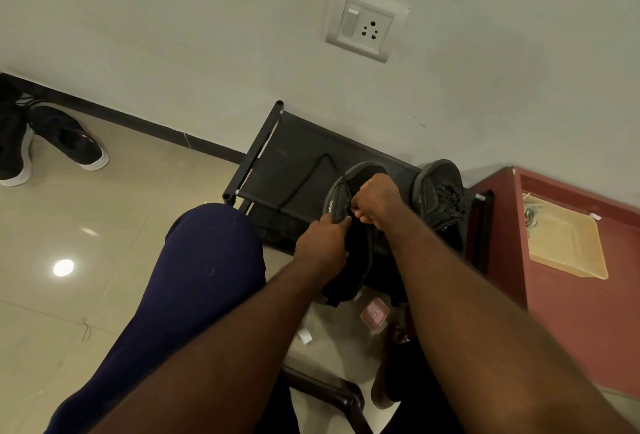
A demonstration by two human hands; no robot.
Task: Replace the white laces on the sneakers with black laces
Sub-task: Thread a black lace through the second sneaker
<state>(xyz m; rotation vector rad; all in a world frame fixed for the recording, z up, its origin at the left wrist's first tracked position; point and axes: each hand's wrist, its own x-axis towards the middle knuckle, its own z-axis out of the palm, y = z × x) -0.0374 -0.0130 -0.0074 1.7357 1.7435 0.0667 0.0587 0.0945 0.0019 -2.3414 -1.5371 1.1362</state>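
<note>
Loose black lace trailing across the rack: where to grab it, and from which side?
Pinch the black lace on the straight stretch lying across the rack top, coming from above on the left. It lies flat and free there; its other end is at the sneaker, crowded by the left hand and right hand.

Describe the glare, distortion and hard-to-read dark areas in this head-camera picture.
Head view: bright round glare on the glossy floor tile; the tilted wide-angle frame slants the wall socket and skirting; the dark sneaker merges with the black rack, so the black lace is hard to follow.
</note>
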